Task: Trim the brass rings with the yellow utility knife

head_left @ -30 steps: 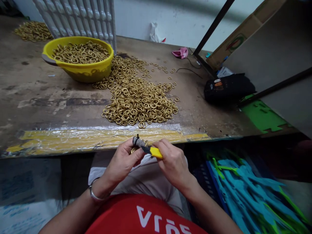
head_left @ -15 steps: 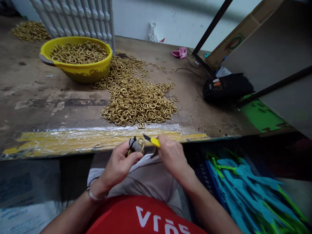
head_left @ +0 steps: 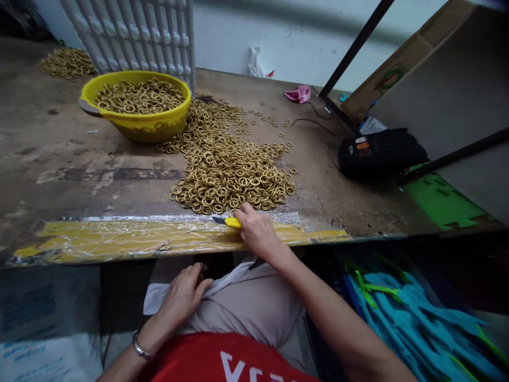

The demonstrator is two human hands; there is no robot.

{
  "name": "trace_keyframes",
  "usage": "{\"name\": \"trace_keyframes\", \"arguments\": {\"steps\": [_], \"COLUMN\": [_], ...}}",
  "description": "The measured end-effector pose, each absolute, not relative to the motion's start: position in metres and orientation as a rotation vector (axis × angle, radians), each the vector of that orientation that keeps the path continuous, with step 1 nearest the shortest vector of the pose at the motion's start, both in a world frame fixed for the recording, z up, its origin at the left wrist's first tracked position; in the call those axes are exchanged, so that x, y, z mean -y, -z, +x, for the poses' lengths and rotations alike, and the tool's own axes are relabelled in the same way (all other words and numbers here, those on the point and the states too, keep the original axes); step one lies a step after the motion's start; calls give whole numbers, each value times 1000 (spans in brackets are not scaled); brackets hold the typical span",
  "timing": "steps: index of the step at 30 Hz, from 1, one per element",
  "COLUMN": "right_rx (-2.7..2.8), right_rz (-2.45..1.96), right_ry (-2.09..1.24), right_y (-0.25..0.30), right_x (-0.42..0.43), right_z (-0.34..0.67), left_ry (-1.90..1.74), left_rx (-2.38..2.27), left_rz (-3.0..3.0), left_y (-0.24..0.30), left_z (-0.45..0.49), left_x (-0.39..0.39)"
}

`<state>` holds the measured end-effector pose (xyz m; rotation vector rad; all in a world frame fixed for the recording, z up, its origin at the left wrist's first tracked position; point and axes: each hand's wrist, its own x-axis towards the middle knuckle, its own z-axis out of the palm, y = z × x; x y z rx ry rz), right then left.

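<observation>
My right hand [head_left: 257, 229] is closed around a yellow utility knife [head_left: 233, 222], its dark blade pointing left above the taped table edge. Its fingertips are at the near side of a heap of brass-coloured rings [head_left: 238, 178]; whether they touch a ring is hidden. Lower down, my left hand [head_left: 185, 293] hangs over my lap, below the table edge, back of the hand up and fingers curled. A small dark and brassy bit shows at its fingertips, too hidden to name.
A yellow basin [head_left: 149, 130] full of rings stands behind the heap, before a grey ribbed panel [head_left: 135, 34]. Farther left lies another ring pile [head_left: 67, 63]. To the right are a black bundle [head_left: 382, 151], a pink cloth [head_left: 298, 94] and, below, blue and green pieces [head_left: 413, 307].
My left hand has dropped from the table edge toward my lap and turned its back up. My right hand, with the knife, has moved forward and left to the ring heap. The view has shifted slightly.
</observation>
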<state>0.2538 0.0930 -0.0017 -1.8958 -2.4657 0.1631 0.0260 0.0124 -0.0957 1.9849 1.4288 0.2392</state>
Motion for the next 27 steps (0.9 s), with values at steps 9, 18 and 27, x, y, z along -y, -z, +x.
{"name": "trace_keyframes", "arguments": {"steps": [9, 18, 27], "right_rx": [2026, 1080, 1736], "right_rz": [-1656, -1191, -1375], "right_ry": [-564, -1573, -921], "right_y": [-2, -20, -29], "right_x": [-94, -49, -35], "right_z": [258, 239, 248], "left_ry": [-566, -794, -818], "left_rx": [-1431, -668, -636], "left_rz": [1712, 601, 569], "left_y": [60, -9, -13], "left_z": [33, 67, 72], "left_x": [-21, -57, -53]}}
